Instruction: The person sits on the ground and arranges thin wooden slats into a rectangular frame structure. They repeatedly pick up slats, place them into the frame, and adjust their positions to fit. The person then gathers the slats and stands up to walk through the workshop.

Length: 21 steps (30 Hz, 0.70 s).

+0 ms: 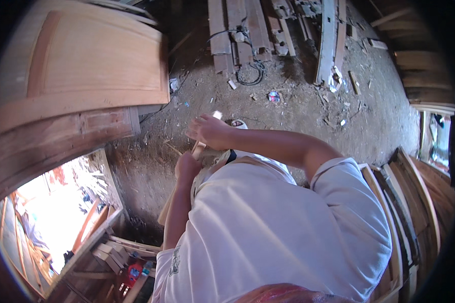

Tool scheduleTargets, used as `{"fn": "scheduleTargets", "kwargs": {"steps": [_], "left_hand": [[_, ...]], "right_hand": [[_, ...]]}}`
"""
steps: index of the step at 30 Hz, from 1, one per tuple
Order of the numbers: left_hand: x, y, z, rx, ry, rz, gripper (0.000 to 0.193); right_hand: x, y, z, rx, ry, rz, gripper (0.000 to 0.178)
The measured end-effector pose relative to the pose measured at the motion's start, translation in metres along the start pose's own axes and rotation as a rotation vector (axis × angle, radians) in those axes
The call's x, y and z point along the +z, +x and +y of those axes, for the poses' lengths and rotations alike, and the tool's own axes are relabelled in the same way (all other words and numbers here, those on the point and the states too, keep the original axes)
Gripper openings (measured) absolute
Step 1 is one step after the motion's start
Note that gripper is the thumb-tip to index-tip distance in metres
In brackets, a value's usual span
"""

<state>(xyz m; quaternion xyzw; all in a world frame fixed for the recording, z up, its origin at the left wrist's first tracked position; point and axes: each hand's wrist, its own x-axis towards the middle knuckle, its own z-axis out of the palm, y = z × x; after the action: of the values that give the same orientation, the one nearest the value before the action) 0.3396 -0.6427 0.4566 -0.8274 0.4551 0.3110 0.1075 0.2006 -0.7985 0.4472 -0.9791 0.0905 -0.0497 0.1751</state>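
A short, pale strip of wood [199,147] slants between my hands in front of my body. My left hand [188,164] is closed round its lower part. Farther along, my right hand [211,132] lies over the strip with its fingers bent across it. The light far end of the wood shows just beyond the right hand. Part of the strip is hidden under both hands. One of my feet [237,123] shows on the floor just past the right hand.
A large wooden panel [101,55] on a thick beam [71,131] stands at left. Boards [247,30] and a coiled black cable [250,76] lie ahead on the dirt floor [308,111]. Wooden frames [414,197] lean at right. A bright opening [60,212] lies lower left.
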Motion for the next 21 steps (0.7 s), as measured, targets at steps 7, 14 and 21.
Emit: {"fn": "scheduleTargets", "kwargs": {"steps": [7, 14, 21], "left_hand": [[-0.042, 0.004, 0.059, 0.236, 0.135, -0.025, 0.034], [-0.035, 0.009, 0.038, 0.513, 0.013, -0.098, 0.062], [-0.086, 0.018, -0.074, 0.543, -0.088, -0.215, 0.091]], "right_hand": [[-0.013, -0.014, 0.011, 0.256, 0.259, -0.51, 0.026], [-0.026, -0.027, -0.017, 0.5, 0.237, -0.554, 0.02], [-0.049, -0.02, -0.052, 0.575, 0.118, -0.456, 0.016]]}}
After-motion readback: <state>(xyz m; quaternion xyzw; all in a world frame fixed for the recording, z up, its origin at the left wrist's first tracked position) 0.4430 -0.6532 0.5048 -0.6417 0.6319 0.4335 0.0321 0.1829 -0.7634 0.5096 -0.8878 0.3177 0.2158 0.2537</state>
